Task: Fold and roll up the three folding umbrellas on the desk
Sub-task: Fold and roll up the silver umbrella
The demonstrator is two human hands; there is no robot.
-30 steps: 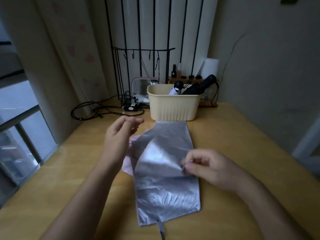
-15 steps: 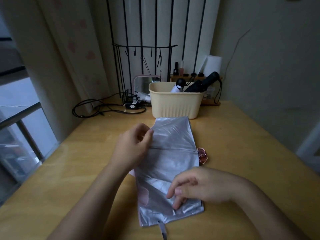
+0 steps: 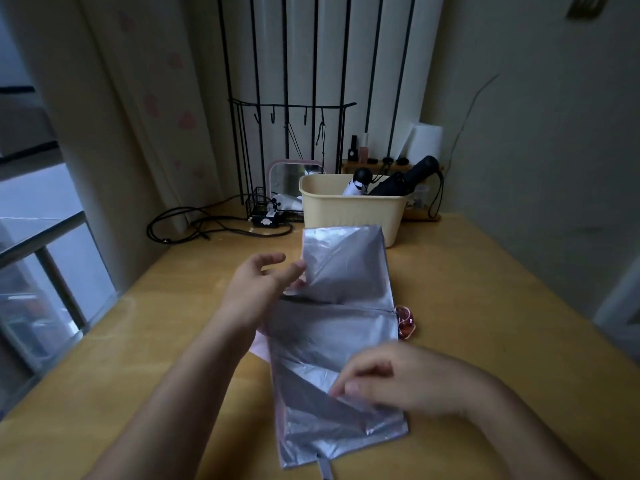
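Desk (image 3: 485,289): silver umbrella (image 3: 346,327) flat, R hand (image 3: 398,379) pinching lower pleat, L hand (image 3: 263,289) open, fingers just touching upper flap; slick fabric prob. springs open if pinch slips.

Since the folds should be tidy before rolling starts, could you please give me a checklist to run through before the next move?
1. The silver canopy lies flat on the desk: not ok, its far flap is raised.
2. The left hand controls that flap: ok, straight fingers lift its left edge.
3. The right hand secures the near folds: ok, it pinches a crease.
4. The strap is free: ok, it sticks out past the near edge.
5. The pink object is clear of the canopy: not ok, it sits against the right edge.
6. Gap to the beige basket: cannot tell.
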